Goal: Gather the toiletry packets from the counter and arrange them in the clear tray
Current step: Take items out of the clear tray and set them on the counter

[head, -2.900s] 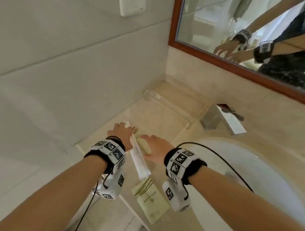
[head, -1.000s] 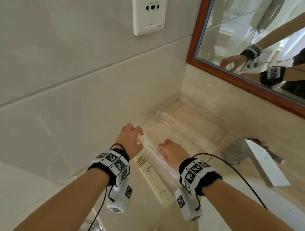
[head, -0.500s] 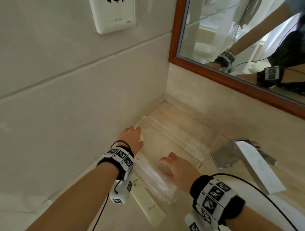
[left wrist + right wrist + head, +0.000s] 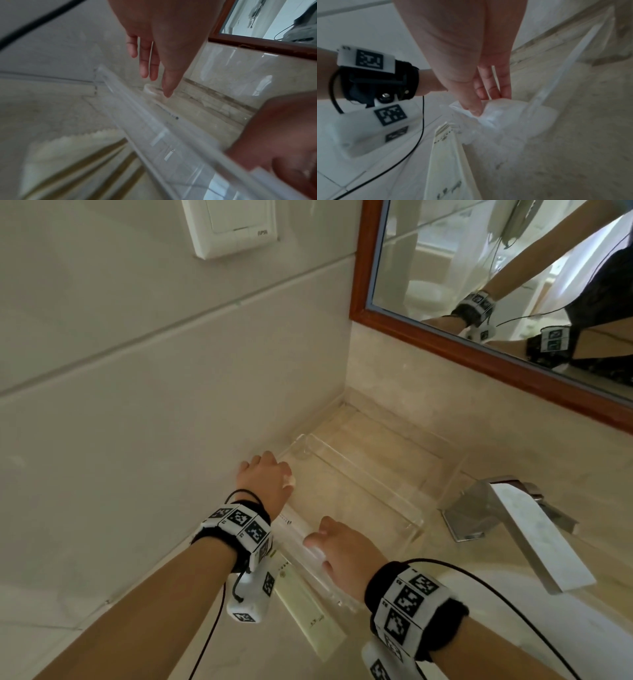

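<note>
Head view shows both hands down at the near-left side of the clear tray (image 4: 416,530), which sits on the beige stone desk (image 4: 383,426) in the corner below a wood-framed mirror (image 4: 493,268). A long clear-wrapped packet (image 4: 294,529) with a white round end lies along the tray's left wall, inside it as far as I can tell. The left hand (image 4: 265,481) reaches over that wall; in the left wrist view its fingers (image 4: 145,65) are straight and slightly apart, the forefinger tip touching the packet's round white end (image 4: 151,91). The right hand (image 4: 342,553) is at the packet's near end. From the right wrist view its fingers (image 4: 471,100) are curled down, thumb and fingertips pinching the crumpled white wrapper (image 4: 494,112) beside the tray's clear edge.

Outside the tray, just beside its left wall, a pale cream packet (image 4: 305,607) with olive stripes and small print lies flat on the desk, partly under the left wrist's camera block. To the right stands a chrome faucet (image 4: 510,522) over the white basin (image 4: 513,611). On the tiled wall above the hands there is a white wall plate (image 4: 233,225). The mirror reflects both banded wrists.
</note>
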Demonstrator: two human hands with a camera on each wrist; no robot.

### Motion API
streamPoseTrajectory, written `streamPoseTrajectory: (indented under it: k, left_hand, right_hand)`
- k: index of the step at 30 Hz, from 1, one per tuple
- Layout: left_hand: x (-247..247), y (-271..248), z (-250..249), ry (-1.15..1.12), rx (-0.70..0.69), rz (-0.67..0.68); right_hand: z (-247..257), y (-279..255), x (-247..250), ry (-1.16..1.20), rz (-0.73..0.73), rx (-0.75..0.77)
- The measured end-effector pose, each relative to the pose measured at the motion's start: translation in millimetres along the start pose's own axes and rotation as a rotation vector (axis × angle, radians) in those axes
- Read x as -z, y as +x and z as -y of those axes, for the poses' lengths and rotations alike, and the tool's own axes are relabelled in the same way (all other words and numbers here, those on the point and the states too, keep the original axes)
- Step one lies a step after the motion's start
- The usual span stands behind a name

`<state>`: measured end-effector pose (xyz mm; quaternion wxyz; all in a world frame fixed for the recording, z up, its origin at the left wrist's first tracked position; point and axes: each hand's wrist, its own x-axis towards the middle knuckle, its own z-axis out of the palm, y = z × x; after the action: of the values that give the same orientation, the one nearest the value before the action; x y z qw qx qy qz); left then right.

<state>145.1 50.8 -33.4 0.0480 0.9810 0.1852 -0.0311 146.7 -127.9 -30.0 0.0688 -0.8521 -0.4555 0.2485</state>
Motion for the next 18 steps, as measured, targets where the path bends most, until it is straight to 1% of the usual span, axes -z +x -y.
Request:
streamPoseTrajectory:
  k: [5,9,18]
  left_hand:
    - [10,-20,7,-0.064,-0.001,-0.018]
    - [21,-44,14,-0.104,-0.003,-0.029]
    - [26,-102,13,-0.085,0.016,0.019]
  right_hand:
    - [5,-3,5,-0.031,0.006,-0.025]
    - [14,-15,11,-0.052,-0.053,-0.025]
    - [42,-48,7,-0.157,-0.137,0.0]
